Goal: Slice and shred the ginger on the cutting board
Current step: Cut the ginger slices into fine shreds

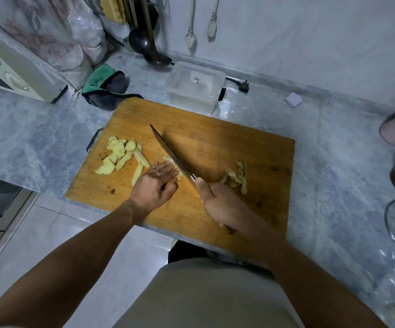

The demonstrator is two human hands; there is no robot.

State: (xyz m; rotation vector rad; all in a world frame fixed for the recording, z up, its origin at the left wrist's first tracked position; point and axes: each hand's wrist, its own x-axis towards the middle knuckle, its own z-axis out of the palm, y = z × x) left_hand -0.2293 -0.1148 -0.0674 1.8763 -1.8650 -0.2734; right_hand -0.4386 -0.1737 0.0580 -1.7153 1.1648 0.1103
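Both hands work: our left hand [155, 185] lies flat, fingers straight, pressing pale ginger slices [171, 162] on the wooden cutting board [227, 143]; our right hand [217, 200] grips the long steel knife [170, 153] beside those fingers. We judge shredding under way; next cuts need fingertips tucked.

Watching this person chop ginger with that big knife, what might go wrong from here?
The left hand presses flat on the ginger with straight fingers right beside the knife blade, so a slip could nick a fingertip. The piece being cut is small and mostly hidden under that hand, so it may slide. The cutting board overhangs the counter edge near the person; hard chopping might shift it.
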